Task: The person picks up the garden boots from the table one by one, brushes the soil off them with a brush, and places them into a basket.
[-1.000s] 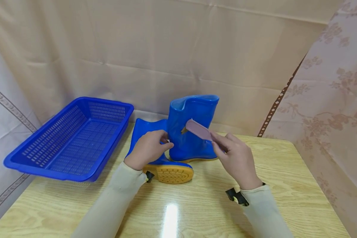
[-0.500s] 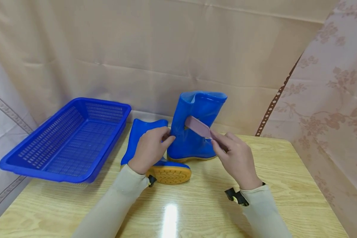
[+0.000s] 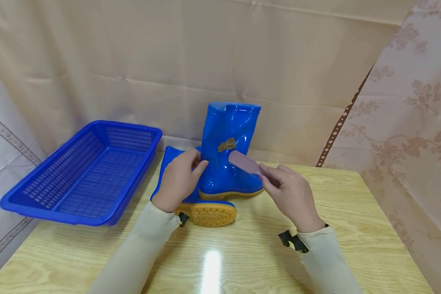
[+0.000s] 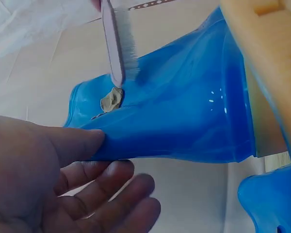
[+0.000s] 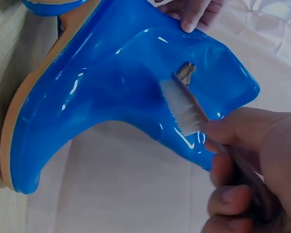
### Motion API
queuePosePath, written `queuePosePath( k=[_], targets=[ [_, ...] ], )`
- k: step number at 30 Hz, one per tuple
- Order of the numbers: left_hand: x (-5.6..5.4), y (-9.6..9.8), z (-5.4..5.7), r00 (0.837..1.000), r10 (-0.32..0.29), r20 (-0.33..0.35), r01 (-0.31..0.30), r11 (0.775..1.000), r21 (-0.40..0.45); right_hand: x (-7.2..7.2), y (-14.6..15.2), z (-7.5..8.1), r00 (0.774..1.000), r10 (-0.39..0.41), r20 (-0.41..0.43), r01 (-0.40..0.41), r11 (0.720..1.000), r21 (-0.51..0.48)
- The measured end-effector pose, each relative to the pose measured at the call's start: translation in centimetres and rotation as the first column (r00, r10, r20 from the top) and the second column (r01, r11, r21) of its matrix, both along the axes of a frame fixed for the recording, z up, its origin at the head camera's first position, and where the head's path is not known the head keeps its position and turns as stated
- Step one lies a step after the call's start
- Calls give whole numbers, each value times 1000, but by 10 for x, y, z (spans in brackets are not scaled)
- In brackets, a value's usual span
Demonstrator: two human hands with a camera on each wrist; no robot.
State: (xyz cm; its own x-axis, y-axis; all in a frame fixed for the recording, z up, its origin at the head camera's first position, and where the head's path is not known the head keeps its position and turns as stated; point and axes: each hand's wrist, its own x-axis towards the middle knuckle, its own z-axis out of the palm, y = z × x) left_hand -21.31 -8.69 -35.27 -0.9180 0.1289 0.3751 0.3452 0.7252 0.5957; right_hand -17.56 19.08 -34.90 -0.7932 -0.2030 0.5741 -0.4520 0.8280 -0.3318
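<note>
A blue rain boot [image 3: 224, 171] with a yellow sole stands upright on the table. My left hand [image 3: 179, 177] pinches the back of its shaft, thumb [image 4: 82, 143] on the near side and fingers beneath. A brown mud-like patch [image 3: 226, 145] sticks to the shaft. My right hand [image 3: 290, 194] grips the handle of a pinkish brush [image 3: 244, 162], whose white bristles [image 5: 178, 104] face the boot just beside the patch. Whether the bristles touch the boot I cannot tell. Partly behind my left hand, a second blue rain boot [image 3: 169, 157] lies on its side, its yellow sole [image 3: 213, 214] toward me.
At the left stands a blue plastic basket [image 3: 132, 204] with slotted walls. The wood-grain table [image 3: 316, 261] ends at a beige curtain [image 3: 150, 61] behind and a flowered cloth [image 3: 419, 122] on the right.
The standing boot first leaned right, then came back left and upright with my left hand. The brown patch, mostly covered by the brush before, now shows above it.
</note>
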Motion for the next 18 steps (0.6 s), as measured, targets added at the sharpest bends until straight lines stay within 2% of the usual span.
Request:
queuePosePath(
  k=[4,8,13,15,18],
  targets=[
    [-1,0,1,995,-34,91,32,999,26,-1,0,0,997,14,-80,-17,999,-33],
    [1,2,3,983,-79,165,73,996,45,-1,-2,0,979,66,-193,-76,996,-49],
    [2,2,3,983,-114,141,113,993,14,-2,-5,-2,964,140,-224,-148,989,-22],
    [2,1,3,984,-126,127,126,992,5,-2,-6,-3,969,136,-207,-142,990,-15],
    [1,0,2,984,-129,122,131,991,-1,-1,-5,-4,984,91,-156,-94,995,-14]
  ],
)
